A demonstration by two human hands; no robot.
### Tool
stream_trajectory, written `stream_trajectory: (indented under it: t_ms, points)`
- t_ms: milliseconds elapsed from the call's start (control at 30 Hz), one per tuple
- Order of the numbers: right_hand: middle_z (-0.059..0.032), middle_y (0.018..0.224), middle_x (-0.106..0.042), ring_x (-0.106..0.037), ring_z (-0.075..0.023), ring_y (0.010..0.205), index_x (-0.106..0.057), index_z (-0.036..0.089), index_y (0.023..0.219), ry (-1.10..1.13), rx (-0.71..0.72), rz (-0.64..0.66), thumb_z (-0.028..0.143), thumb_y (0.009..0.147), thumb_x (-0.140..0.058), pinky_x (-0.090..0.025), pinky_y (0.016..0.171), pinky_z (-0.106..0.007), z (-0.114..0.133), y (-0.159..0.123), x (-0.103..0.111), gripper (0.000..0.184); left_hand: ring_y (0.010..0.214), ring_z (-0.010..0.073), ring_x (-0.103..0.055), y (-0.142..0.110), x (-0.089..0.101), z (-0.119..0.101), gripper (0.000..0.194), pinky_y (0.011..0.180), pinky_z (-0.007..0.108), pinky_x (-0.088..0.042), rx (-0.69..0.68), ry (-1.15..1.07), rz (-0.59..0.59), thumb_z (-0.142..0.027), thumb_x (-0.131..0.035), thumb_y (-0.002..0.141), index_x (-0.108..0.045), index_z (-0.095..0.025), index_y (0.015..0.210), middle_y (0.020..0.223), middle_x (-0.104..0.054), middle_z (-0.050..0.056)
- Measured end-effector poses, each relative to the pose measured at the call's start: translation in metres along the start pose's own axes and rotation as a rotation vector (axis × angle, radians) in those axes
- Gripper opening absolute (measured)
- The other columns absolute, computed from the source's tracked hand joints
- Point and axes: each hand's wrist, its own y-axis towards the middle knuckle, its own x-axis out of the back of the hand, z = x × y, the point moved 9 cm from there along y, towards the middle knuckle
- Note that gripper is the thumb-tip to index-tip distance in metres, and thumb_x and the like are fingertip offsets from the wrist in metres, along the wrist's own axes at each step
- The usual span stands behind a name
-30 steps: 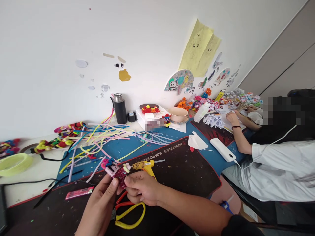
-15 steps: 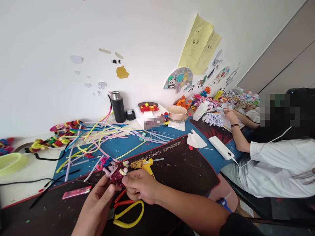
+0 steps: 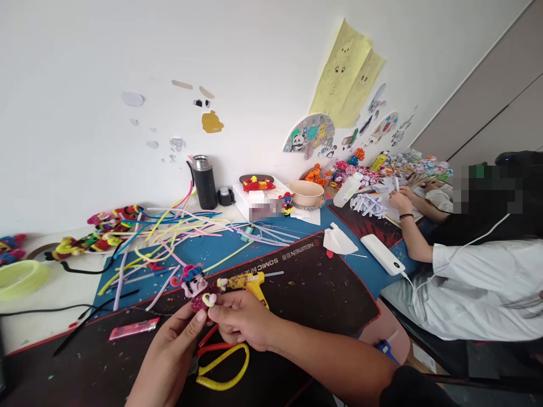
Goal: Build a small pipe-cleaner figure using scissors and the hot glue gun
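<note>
Between my two hands is a small pipe-cleaner doll (image 3: 195, 285) with a pink face, a blue and red headpiece and a dark red body. My left hand (image 3: 175, 334) grips it from below left, thumb on the body. My right hand (image 3: 244, 321) pinches its right side near a pale yellow cuff with a pinkish ball. Just behind the right hand lies a yellow glue gun (image 3: 255, 287) on the dark mat. Pliers with red and yellow handles (image 3: 227, 376) rest below my hands, their head partly hidden by the left hand.
Loose pipe cleaners (image 3: 169, 232) spread across the blue surface. A pink packet (image 3: 133, 329) lies on the black mat (image 3: 322, 294). Behind stand a black thermos (image 3: 204, 183) and a beige bowl (image 3: 306, 193). A white power bank (image 3: 382, 254) lies near a co-worker (image 3: 479, 282) handling paper strips.
Both hands have turned the doll slightly, so its face and headpiece show more upright. My left thumb has moved up onto its body. The co-worker's hands have come closer together.
</note>
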Motion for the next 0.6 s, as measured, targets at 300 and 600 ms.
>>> stream_trajectory:
  t_ms: [300, 600]
  points:
    - [0.0153, 0.047, -0.035, -0.02, -0.0045, 0.04, -0.066, 0.02, 0.086, -0.004, 0.009, 0.04, 0.067, 0.071, -0.098, -0.011, 0.042, -0.026, 0.012, 0.002, -0.006, 0.06, 0.126, 0.0441, -0.076, 0.006, 0.0, -0.005, 0.058, 0.111, 0.056, -0.061, -0.004, -0.027, -0.001, -0.053, -0.106, 0.055, -0.091, -0.022, 0.103, 0.117, -0.088, 0.015]
    - [0.011, 0.059, -0.048, -0.025, -0.0031, 0.043, -0.076, 0.016, 0.097, 0.013, 0.039, -0.048, 0.064, 0.067, -0.101, -0.013, 0.044, -0.027, 0.012, 0.005, 0.004, 0.062, 0.112, 0.0396, -0.081, 0.006, -0.006, -0.006, 0.064, 0.091, 0.043, -0.069, -0.009, -0.016, -0.07, -0.058, -0.108, 0.046, -0.09, -0.022, 0.096, 0.11, -0.088, 0.011]
